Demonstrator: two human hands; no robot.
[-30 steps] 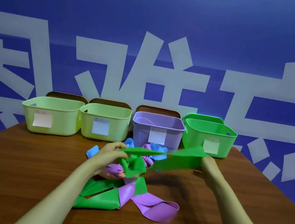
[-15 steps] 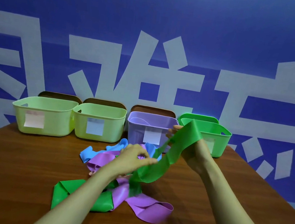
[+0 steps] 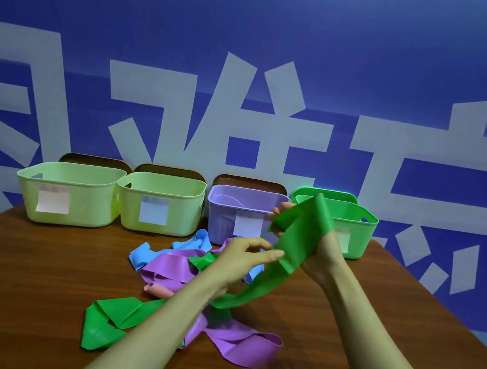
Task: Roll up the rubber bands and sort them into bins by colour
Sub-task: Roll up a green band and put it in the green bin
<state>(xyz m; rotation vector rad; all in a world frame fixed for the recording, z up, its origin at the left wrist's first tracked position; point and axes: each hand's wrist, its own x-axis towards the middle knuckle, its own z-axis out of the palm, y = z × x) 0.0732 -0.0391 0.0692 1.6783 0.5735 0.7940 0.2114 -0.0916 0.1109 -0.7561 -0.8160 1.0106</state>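
**Head view.** We see a blue wall [image 3: 257,30] with large pale characters behind a brown table [image 3: 19,278]. Along the table's far edge stand four labelled bins, side by side so that each colour has its own target. At left are two pale green bins [image 3: 68,194], then a purple bin [image 3: 244,212], and at right a green bin [image 3: 358,228]. Their contents are mostly hidden from us.

In front of them, mid-table, lies a loose heap of bands [image 3: 170,269] in blue, purple, pink and green, overlapping and unrolled. One green band [image 3: 300,239] is lifted clear of the heap. Its upper end is draped over the right hand [image 3: 324,258], whose fingers curl round it just in front of the green bin. Its tail hangs down to the heap beneath the left forearm. We judge that this hold makes the hand a core for winding.

The left hand [image 3: 241,259] hovers beside the hanging strip, fingers loosely extended. One fingertip touches the strip's edge and nothing is pinched. We judge the rolling barely begun.
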